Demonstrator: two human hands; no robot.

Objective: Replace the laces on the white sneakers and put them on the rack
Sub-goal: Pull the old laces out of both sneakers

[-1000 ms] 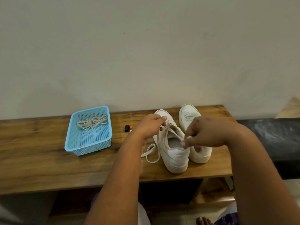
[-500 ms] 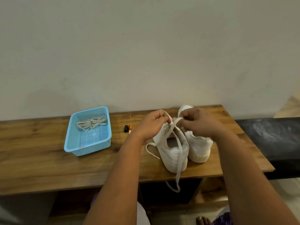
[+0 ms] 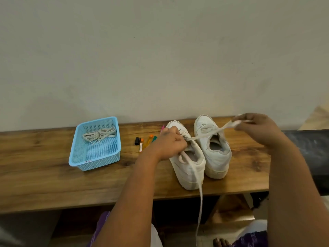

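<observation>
Two white sneakers stand side by side on the wooden bench [image 3: 53, 184], heels towards me. My left hand [image 3: 169, 143] grips the tongue area of the left sneaker [image 3: 188, 170]. My right hand [image 3: 256, 127] pinches one end of the old white lace [image 3: 204, 136] and holds it stretched out to the right, above the right sneaker [image 3: 215, 154]. The lace's other end hangs over the left sneaker's heel and down past the bench's front edge. A bundle of laces [image 3: 99, 135] lies in the blue mesh basket [image 3: 96, 161] at the left.
A few small markers [image 3: 142, 142] and a black cap lie on the bench between the basket and the sneakers. A plain wall rises right behind the bench. A dark surface [image 3: 309, 150] adjoins the bench's right end. No rack is in view.
My right hand has pulled the lace out from the left sneaker and moved up and to the right, drawing it taut. My left hand stays on the sneaker.
</observation>
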